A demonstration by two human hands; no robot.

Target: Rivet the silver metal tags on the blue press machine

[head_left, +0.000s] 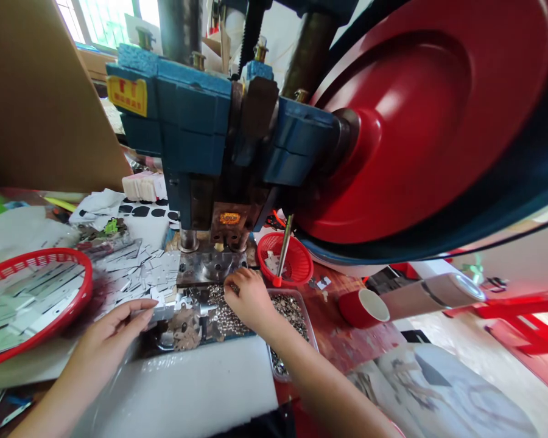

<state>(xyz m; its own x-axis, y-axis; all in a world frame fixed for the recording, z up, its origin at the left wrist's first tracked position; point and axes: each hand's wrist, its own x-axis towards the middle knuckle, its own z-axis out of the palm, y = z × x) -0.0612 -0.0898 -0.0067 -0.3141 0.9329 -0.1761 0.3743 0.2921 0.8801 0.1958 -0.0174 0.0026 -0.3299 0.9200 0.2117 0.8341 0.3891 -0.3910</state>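
Observation:
A blue press (194,115) with a large red wheel (420,115) stands over the work area. My left hand (119,325) pinches a small flat metal piece (163,312) beside a round brownish metal plate (185,330). My right hand (249,295) is at the front right of the steel die block (210,267), over many small shiny metal parts (226,319). Its fingers are curled together, and whatever they hold is too small to make out. A clear plastic tub (314,340) of small metal parts sits beneath my right forearm.
At left is a red basket (87,286) of flat metal strips, with loose strips (139,274) beside it. Behind my right hand stands a smaller red basket (304,267) with a rod. A red cup (363,307) and a cylindrical flask (420,296) lie at right.

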